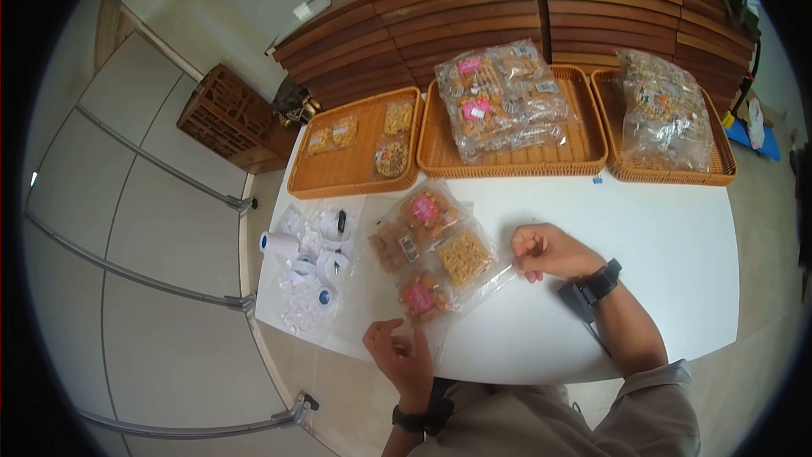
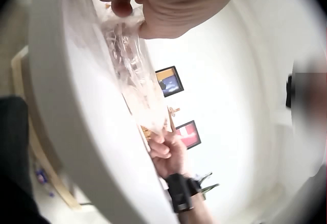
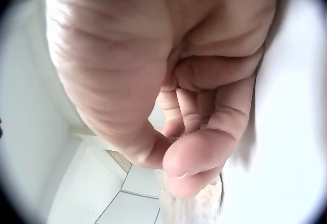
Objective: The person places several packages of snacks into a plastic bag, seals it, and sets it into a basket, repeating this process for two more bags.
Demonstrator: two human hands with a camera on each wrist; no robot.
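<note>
A large clear plastic bag (image 1: 484, 289) lies on the white table, holding several snack packets. Two packets have pink labels (image 1: 425, 208), and a square one shows a golden nutty block (image 1: 463, 257). At the bag's right edge, my right hand (image 1: 554, 254) pinches the plastic between thumb and index finger; in the right wrist view these fingertips (image 3: 196, 157) meet right over it. My left hand (image 1: 402, 361) is at the near edge of the bag, fingers loosely bent and thumb apart from them. In the left wrist view, the bag (image 2: 135, 71) stretches between both hands.
Behind the bag stand three wicker trays: the left tray (image 1: 334, 182) with several small packets, the middle (image 1: 584, 131) and right (image 1: 677, 171) with piled bags. White label rolls (image 1: 283, 244) and paper scraps (image 1: 296, 313) lie left. A slatted wooden cabinet (image 1: 457, 8) runs behind.
</note>
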